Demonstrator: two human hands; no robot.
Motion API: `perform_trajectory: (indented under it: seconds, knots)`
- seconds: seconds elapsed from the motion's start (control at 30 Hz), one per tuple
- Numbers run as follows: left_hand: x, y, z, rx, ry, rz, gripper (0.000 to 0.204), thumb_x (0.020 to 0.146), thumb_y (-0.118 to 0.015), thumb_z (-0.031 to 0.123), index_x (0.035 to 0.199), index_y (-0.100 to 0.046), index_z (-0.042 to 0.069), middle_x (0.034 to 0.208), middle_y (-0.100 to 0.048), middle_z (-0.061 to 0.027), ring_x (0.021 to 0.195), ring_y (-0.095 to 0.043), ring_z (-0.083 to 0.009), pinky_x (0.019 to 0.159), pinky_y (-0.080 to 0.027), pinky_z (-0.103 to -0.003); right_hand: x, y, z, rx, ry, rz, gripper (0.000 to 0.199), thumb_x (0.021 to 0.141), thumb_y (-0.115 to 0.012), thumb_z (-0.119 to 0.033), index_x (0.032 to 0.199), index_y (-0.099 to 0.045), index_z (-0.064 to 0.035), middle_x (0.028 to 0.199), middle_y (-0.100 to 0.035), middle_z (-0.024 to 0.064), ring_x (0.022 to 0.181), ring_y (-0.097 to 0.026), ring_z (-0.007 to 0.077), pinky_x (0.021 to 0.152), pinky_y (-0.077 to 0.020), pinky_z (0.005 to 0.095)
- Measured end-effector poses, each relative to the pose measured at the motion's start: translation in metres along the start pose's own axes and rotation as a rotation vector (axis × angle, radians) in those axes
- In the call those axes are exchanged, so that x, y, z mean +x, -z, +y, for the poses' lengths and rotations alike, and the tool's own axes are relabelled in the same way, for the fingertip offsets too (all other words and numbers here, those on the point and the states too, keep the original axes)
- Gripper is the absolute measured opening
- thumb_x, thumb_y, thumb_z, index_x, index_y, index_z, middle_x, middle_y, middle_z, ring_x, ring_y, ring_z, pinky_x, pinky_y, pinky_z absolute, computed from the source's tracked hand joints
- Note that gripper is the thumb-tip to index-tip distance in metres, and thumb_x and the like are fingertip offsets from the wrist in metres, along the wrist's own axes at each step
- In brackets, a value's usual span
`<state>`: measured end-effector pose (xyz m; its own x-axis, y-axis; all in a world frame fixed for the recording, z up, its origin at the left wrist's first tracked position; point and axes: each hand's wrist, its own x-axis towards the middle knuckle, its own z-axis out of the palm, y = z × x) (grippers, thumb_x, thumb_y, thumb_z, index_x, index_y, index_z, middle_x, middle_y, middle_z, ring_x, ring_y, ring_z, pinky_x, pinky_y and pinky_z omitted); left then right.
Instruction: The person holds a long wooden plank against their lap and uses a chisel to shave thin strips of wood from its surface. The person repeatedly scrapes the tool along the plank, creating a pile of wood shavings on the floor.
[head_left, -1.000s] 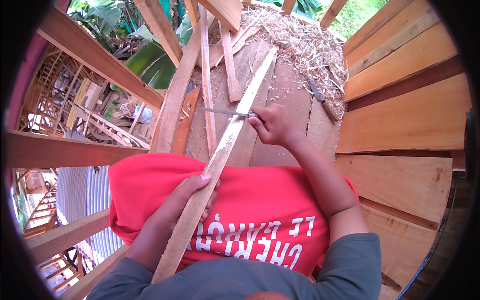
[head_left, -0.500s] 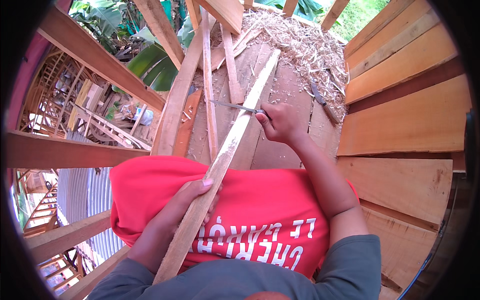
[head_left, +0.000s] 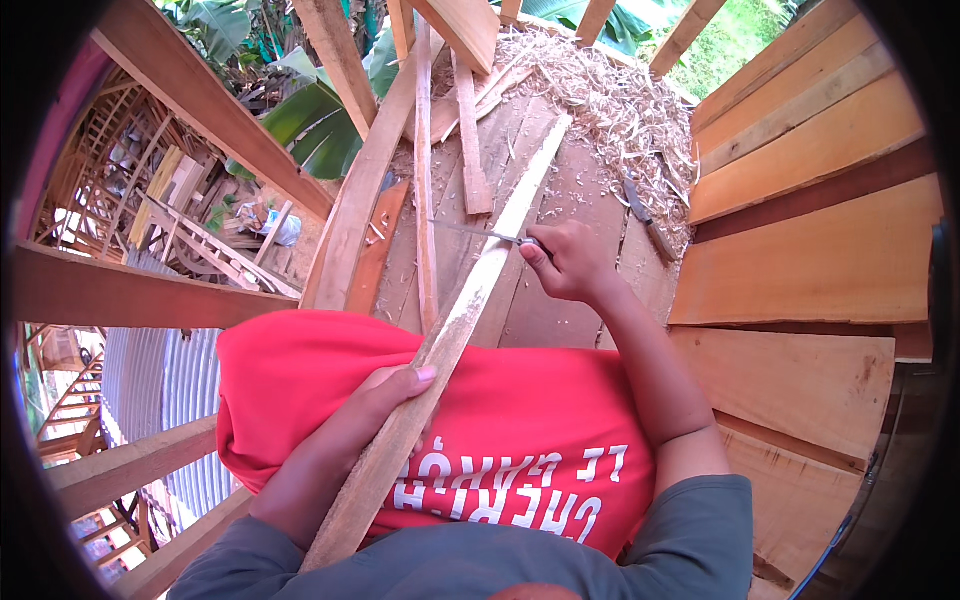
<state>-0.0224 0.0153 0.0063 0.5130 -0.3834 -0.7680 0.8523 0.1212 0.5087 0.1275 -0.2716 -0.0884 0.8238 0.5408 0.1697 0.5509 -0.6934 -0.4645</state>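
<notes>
A long wooden strip (head_left: 470, 305) slants from my chest across my lap and out over the plank floor. Its far part is pale and freshly shaved, while the near part looks rough and browner. My left hand (head_left: 392, 392) is wrapped around the near half, thumb on top. In my closed right hand (head_left: 572, 262) is the handle of a knife (head_left: 468, 230). Its thin blade points left and lies across the strip's shaved part. Most of the knife handle is hidden by my fingers. Red cloth (head_left: 310, 365) with white lettering covers my lap under the strip.
Another knife (head_left: 650, 222) lies on the floor to the right, beside a heap of wood shavings (head_left: 620, 95). Loose wooden pieces (head_left: 473, 150) lie ahead. Upright boards (head_left: 810, 255) wall the right side; beams (head_left: 150, 290) and corrugated metal sheet (head_left: 160, 385) are left.
My right hand and the knife have come slightly toward me along the strip. The whole view has shifted a little. Both hands keep their grip.
</notes>
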Motion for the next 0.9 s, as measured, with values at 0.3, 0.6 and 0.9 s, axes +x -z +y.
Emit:
perform_trajectory:
  seconds: [0.3,0.6,0.9]
  knots:
    - [-0.001,-0.008,0.006,0.146,0.003,-0.03,0.051,0.094,-0.063,0.04,0.123,-0.057,-0.002,0.09,-0.063,-0.0045,0.072,-0.061,-0.007,0.064,-0.05,-0.022,0.001,0.019,0.009,-0.088,-0.062,-0.09,0.039,0.092,-0.06,-0.042,0.072,-0.068,-0.0095,0.065,-0.065,0.0159,0.067,-0.065,0.0372,0.061,-0.0481,0.0505]
    - [0.008,-0.005,-0.003,0.254,-0.046,-0.022,0.051,0.095,-0.062,0.041,0.121,-0.057,-0.002,0.09,-0.063,-0.0064,0.072,-0.062,-0.0101,0.063,-0.051,-0.026,0.001,0.03,0.02,-0.176,-0.349,-0.173,0.042,0.092,-0.062,-0.038,0.071,-0.065,-0.0017,0.067,-0.061,0.0201,0.068,-0.062,0.0387,0.063,-0.0457,0.0494]
    - [0.004,-0.011,-0.001,0.155,-0.032,-0.038,0.057,0.095,-0.062,0.039,0.13,-0.054,-0.006,0.096,-0.065,-0.007,0.081,-0.063,-0.0092,0.071,-0.05,-0.024,0.008,0.045,0.034,-0.174,-0.444,-0.229,0.04,0.091,-0.062,-0.041,0.078,-0.068,-0.0034,0.075,-0.066,0.0211,0.076,-0.065,0.0402,0.069,-0.0489,0.0507]
